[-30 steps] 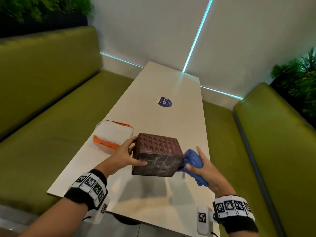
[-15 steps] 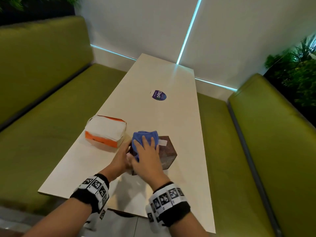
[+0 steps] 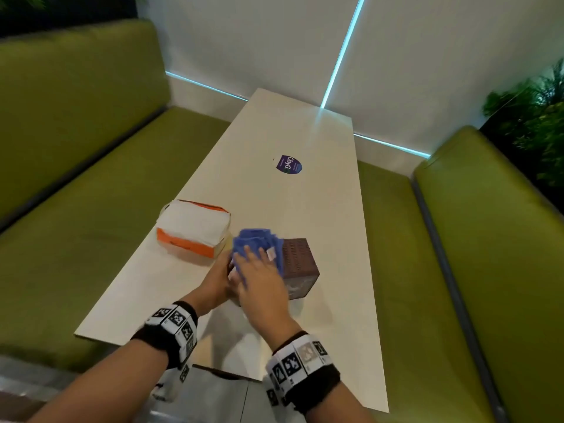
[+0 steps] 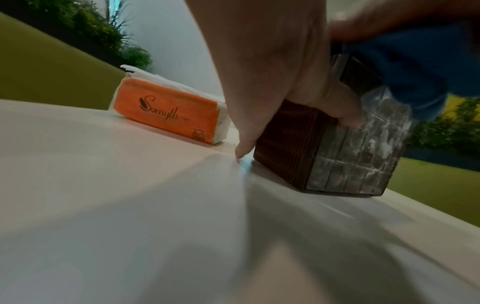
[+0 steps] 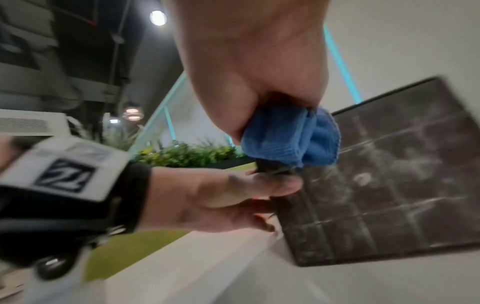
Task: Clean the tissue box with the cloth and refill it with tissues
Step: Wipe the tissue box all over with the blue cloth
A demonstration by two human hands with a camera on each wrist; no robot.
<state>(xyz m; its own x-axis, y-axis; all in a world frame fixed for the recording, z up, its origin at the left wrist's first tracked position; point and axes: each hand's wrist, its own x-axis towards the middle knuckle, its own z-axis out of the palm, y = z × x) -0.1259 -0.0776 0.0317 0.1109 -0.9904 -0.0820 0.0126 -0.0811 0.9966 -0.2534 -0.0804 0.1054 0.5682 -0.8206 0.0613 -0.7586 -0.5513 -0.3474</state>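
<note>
Firmly, left hand [image 3: 218,280] round the tissue box [image 3: 300,265], right hand [image 3: 264,283] atop, cloth [image 3: 253,239] in its grip.

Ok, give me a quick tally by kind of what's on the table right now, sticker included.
Tissue box: 1, brown
Tissue pack: 1, orange and white
Cloth: 1, blue, held on the box by the right hand
Sticker: 1, purple
Total: 4
</note>
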